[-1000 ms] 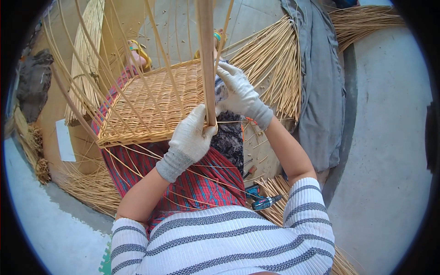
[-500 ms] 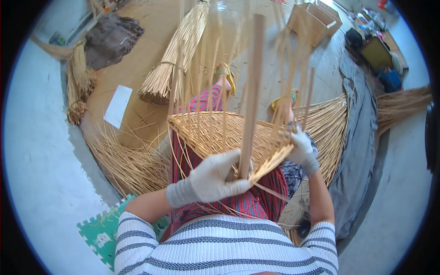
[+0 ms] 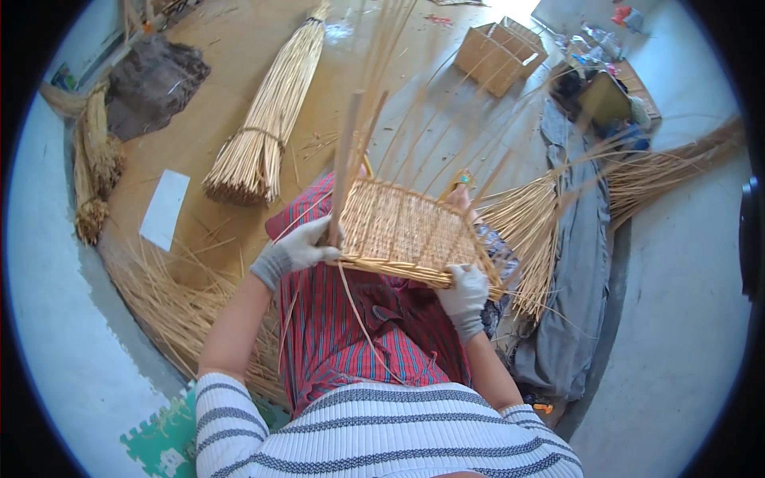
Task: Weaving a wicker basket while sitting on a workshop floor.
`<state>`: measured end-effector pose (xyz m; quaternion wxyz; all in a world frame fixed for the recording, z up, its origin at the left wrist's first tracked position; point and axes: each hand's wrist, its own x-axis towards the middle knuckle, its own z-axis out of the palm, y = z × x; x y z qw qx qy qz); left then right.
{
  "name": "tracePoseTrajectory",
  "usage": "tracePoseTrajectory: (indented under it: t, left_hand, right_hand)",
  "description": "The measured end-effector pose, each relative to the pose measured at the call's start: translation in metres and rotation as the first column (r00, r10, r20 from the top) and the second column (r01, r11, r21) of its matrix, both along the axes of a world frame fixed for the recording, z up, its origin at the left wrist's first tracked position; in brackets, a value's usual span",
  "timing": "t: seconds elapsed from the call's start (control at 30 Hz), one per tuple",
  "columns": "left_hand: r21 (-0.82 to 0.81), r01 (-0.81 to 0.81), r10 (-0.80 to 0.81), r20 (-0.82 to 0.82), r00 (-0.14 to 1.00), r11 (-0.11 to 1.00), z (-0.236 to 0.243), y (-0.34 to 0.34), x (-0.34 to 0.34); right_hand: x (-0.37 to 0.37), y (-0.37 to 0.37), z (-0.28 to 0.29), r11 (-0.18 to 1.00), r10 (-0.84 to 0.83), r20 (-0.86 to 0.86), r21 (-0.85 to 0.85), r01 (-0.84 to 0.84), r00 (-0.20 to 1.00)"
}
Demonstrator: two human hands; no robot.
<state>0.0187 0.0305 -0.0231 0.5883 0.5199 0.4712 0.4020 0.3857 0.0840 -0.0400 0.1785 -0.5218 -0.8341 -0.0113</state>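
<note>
My gloved left hand (image 3: 309, 247) is closed on the left corner of a flat woven wicker base (image 3: 402, 227), beside a thick upright wooden stick (image 3: 346, 151). My gloved right hand (image 3: 464, 293) grips the near rim of the base toward its right end. Long thin canes (image 3: 408, 135) rise from the base's edges and are blurred. The base rests above red striped cloth (image 3: 366, 334) over my lap. A loose pale strand (image 3: 355, 307) hangs from the left corner down across the cloth.
Tied reed bundles lie ahead (image 3: 259, 135), at right (image 3: 534, 239) and far left (image 3: 100, 151). Loose canes (image 3: 167, 295) cover the lower left. Around them are a white panel (image 3: 164, 209), grey cloth (image 3: 562, 350), cardboard box (image 3: 494, 60), heaped items (image 3: 602, 99) and green foam mat (image 3: 151, 430).
The base has turned, bringing the thick stick from the near right round to the left. My right hand has shifted to the near rim. The view takes in more floor ahead.
</note>
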Motion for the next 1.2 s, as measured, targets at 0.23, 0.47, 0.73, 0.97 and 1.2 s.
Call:
tracePoseTrajectory:
  t: [0.23, 0.47, 0.73, 0.97, 1.2]
  left_hand:
    - [-0.301, -0.109, 0.041, -0.224, 0.974, 0.947, 0.014, -0.015, 0.002]
    - [-0.233, -0.114, 0.093, -0.098, 0.991, 0.966, -0.02, -0.01, -0.003]
    - [-0.439, 0.04, 0.016, 0.123, 0.992, 0.897, -0.011, 0.008, -0.004]
    - [-0.474, 0.061, 0.004, 0.135, 0.991, 0.878, -0.03, 0.008, -0.005]
    - [-0.468, -0.078, 0.197, 0.212, 0.957, 0.88, -0.034, -0.01, -0.006]
  right_hand:
    - [-0.03, -0.006, 0.073, 0.992, 0.049, -0.045, -0.11, -0.054, 0.998]
    - [-0.121, -0.005, 0.101, 0.555, 0.266, -0.687, -0.465, -0.69, 0.676]
    - [-0.257, 0.096, 0.112, 0.869, 0.169, -0.314, -0.4, -0.291, 0.934]
    - [-0.264, 0.116, 0.11, 0.785, 0.218, -0.395, -0.473, -0.401, 0.893]
    - [-0.156, 0.06, 0.133, 0.645, -0.087, -0.819, -0.481, -0.594, 0.568]
